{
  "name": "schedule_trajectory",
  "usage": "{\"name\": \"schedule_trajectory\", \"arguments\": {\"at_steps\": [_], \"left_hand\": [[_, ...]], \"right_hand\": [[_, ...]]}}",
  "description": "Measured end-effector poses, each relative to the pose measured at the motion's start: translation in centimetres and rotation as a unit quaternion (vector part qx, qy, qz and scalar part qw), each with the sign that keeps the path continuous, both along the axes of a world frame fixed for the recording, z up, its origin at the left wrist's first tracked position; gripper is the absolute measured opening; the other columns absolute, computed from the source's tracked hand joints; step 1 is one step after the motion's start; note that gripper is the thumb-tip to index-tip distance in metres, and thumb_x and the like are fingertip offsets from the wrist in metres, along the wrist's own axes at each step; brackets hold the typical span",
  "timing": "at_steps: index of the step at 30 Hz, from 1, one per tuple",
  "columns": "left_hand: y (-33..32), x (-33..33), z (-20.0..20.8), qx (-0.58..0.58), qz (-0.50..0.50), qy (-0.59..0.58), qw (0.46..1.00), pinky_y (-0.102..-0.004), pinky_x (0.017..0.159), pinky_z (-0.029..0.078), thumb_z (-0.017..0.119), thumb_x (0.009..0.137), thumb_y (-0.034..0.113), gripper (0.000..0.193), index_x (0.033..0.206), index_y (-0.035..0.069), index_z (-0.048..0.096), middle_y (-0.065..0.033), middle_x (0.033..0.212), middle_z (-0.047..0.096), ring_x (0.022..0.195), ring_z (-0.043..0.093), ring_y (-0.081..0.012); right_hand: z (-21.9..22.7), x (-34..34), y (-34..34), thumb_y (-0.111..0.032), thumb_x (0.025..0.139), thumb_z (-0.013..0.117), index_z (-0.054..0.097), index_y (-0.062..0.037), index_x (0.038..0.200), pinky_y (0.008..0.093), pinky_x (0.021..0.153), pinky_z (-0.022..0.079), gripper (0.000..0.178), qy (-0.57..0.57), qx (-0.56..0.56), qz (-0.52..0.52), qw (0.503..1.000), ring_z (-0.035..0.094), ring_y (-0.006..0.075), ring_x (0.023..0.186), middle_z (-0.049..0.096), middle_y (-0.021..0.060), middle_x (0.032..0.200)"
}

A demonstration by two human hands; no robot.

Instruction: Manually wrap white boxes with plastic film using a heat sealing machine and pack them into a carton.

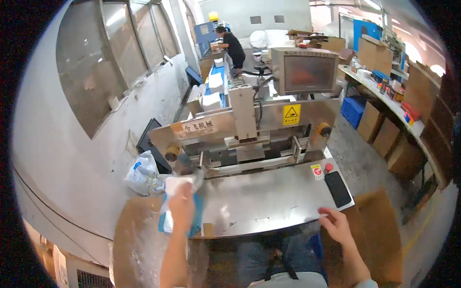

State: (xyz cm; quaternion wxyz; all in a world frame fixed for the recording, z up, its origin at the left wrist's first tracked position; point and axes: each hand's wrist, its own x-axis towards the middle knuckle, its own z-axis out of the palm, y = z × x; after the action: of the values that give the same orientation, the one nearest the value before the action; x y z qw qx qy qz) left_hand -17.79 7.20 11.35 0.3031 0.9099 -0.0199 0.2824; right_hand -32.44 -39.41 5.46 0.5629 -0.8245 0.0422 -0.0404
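My left hand (181, 204) reaches over the left end of the steel worktop, its fingers closed on a white flat piece (175, 183) that looks like paper or thin card; motion blurs it. Beneath that hand and wrist lies a light-blue tray or sheet (198, 213), with more white pieces partly hidden by my forearm. My right hand (336, 223) hovers at the worktop's front right edge, fingers loosely bent and apart, holding nothing. A black phone (338, 189) rests just beyond it, beside a red push button (328, 167).
Behind the worktop (269, 197) stands a steel machine with a central press head (244, 113) and a monitor (309, 73). Plastic bags (144, 174) bulge at the left. Open cardboard boxes (377, 235) flank me. Farther off, a person (234, 48) works at a bench.
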Motion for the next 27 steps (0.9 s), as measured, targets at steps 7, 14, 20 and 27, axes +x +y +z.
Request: {"name": "schedule_trajectory", "arguments": {"at_steps": [7, 14, 20, 27], "left_hand": [[-15.8, -10.9, -2.2, -0.082, -0.304, 0.118, 0.942, -0.0378, 0.068, 0.057, 0.061, 0.095, 0.013, 0.016, 0.105, 0.003, 0.070, -0.0162, 0.091, 0.072, 0.079, 0.072, -0.0321], [-16.8, -13.8, -4.5, -0.240, -0.273, 0.312, 0.878, -0.0283, 0.052, 0.049, 0.068, 0.094, 0.020, 0.020, 0.095, 0.000, 0.070, -0.0095, 0.065, 0.068, 0.054, 0.063, -0.0119], [-16.6, -12.4, -8.9, -0.204, -0.197, 0.289, 0.914, -0.0276, 0.057, 0.048, 0.068, 0.092, 0.019, 0.019, 0.101, 0.002, 0.070, -0.0098, 0.078, 0.070, 0.062, 0.063, -0.0144], [-18.0, -11.2, -3.8, -0.024, -0.402, 0.232, 0.885, -0.0401, 0.071, 0.055, 0.068, 0.088, 0.021, 0.032, 0.119, 0.011, 0.068, -0.0165, 0.101, 0.072, 0.077, 0.070, -0.0314]], "right_hand": [[2.4, 3.9, 8.8, -0.031, 0.082, 0.078, 0.064, -0.0058, 0.117, 0.0421, 0.090, 0.053, 0.046, -0.215, -0.121, 0.157, 0.956, 0.065, 0.0354, 0.107, 0.067, 0.0186, 0.115], [1.5, 1.7, 7.5, -0.028, 0.091, 0.066, 0.072, -0.0093, 0.086, 0.0414, 0.069, 0.054, 0.020, -0.181, -0.189, 0.186, 0.947, 0.068, 0.0304, 0.080, 0.070, 0.0108, 0.085], [0.1, 2.0, 6.5, -0.018, 0.083, 0.072, 0.070, -0.0075, 0.084, 0.0389, 0.077, 0.054, 0.011, -0.282, -0.184, 0.194, 0.921, 0.065, 0.0287, 0.087, 0.067, 0.0080, 0.090], [-2.7, 2.5, 6.7, -0.021, 0.085, 0.066, 0.064, -0.0062, 0.078, 0.0443, 0.076, 0.050, 0.017, -0.240, -0.286, 0.278, 0.885, 0.064, 0.0338, 0.077, 0.066, 0.0147, 0.076]]}}
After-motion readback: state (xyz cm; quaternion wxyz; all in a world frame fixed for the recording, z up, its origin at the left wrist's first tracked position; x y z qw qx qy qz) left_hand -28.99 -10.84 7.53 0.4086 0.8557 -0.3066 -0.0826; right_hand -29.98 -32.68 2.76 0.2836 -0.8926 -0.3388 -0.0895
